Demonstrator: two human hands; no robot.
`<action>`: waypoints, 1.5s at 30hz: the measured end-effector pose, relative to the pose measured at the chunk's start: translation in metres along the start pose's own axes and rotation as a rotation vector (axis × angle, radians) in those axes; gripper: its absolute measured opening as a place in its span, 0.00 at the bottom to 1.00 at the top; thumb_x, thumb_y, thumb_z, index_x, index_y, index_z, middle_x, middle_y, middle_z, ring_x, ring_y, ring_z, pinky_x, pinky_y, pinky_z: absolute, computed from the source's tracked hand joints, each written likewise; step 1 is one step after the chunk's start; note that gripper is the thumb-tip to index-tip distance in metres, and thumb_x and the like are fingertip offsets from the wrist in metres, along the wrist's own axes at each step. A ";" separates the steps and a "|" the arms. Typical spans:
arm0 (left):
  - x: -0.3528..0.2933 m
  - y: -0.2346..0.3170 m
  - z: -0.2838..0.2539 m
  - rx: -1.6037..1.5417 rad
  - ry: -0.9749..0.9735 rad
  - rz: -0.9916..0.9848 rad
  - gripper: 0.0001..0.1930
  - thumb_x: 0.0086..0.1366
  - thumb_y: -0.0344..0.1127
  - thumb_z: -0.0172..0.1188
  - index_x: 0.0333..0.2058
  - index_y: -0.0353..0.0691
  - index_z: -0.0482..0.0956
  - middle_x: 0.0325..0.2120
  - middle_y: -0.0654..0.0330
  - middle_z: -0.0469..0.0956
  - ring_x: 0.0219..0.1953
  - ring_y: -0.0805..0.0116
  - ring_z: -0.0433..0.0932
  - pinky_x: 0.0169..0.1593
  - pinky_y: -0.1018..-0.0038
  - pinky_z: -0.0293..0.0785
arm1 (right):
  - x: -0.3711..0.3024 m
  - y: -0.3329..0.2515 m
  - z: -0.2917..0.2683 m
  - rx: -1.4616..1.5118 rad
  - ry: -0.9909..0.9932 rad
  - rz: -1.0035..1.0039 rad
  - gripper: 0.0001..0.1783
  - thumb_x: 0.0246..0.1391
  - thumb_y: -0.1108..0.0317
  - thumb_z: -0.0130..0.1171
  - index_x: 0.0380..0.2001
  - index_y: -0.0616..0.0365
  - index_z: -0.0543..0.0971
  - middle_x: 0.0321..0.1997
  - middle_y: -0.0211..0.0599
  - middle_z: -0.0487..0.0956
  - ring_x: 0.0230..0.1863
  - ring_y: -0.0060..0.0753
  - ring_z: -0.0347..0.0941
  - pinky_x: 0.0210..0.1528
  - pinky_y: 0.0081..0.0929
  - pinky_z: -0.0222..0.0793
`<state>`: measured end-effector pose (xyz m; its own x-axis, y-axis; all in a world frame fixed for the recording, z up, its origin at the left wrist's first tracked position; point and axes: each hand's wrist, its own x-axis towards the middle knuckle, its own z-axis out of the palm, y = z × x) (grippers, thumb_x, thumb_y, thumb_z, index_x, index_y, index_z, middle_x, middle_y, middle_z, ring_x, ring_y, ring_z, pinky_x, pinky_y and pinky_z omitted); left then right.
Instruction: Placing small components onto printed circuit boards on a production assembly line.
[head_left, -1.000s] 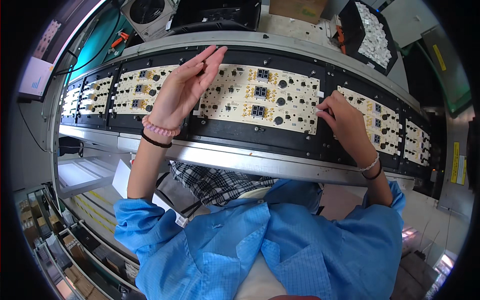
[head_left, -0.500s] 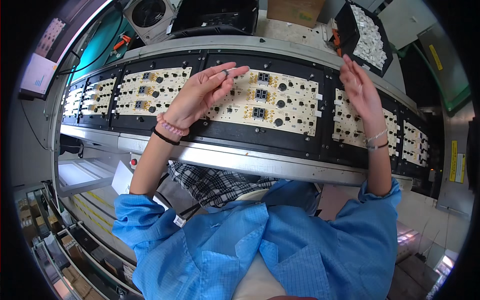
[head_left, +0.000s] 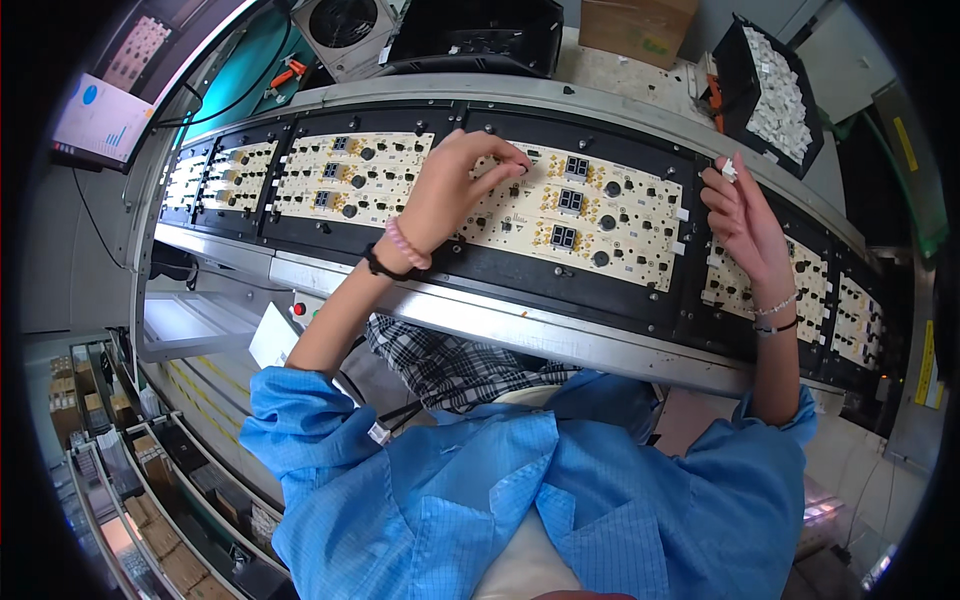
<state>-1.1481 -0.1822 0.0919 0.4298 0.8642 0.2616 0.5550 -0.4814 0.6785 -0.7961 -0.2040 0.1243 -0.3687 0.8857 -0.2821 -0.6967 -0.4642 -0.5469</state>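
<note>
My left hand (head_left: pixel 450 190) pinches a small black component (head_left: pixel 523 169) over the upper left of the circuit-board panel (head_left: pixel 520 241); right of that panel, my right hand (head_left: pixel 745 222) pinches a white connector (head_left: pixel 729 172), seemingly to leave its end free.

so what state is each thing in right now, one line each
left grip, pinched at a small dark part
right grip, pinching a small white part
middle circuit boards, face up in black frame
two-digit displays, seemingly unlit
screen, lit
right bin, open, heaped with white pieces
top bin, open
</note>
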 end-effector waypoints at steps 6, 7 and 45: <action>0.001 0.004 0.019 0.367 0.128 0.263 0.04 0.57 0.30 0.63 0.32 0.41 0.79 0.27 0.63 0.78 0.30 0.65 0.74 0.33 0.73 0.73 | 0.007 -0.006 -0.027 0.000 -0.178 0.029 0.13 0.70 0.61 0.40 0.37 0.58 0.67 0.22 0.22 0.57 0.21 0.12 0.51 0.16 0.10 0.50; 0.001 0.004 0.019 0.403 0.109 0.278 0.04 0.57 0.30 0.63 0.31 0.41 0.79 0.27 0.64 0.78 0.31 0.65 0.74 0.34 0.71 0.74 | 0.006 -0.006 -0.027 0.002 -0.177 0.030 0.13 0.70 0.61 0.40 0.37 0.58 0.67 0.22 0.22 0.57 0.21 0.12 0.51 0.16 0.10 0.50; -0.029 0.007 -0.037 -1.039 -0.213 -0.479 0.15 0.69 0.31 0.52 0.52 0.32 0.72 0.45 0.49 0.80 0.47 0.69 0.81 0.42 0.84 0.80 | -0.076 0.059 0.020 -2.101 0.221 -0.286 0.10 0.47 0.74 0.64 0.35 0.55 0.75 0.40 0.31 0.71 0.34 0.37 0.75 0.34 0.31 0.71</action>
<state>-1.1833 -0.2056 0.1149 0.4997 0.8358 -0.2274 -0.1162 0.3249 0.9386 -0.8216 -0.2989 0.1298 -0.2353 0.9714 -0.0315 0.9017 0.2061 -0.3801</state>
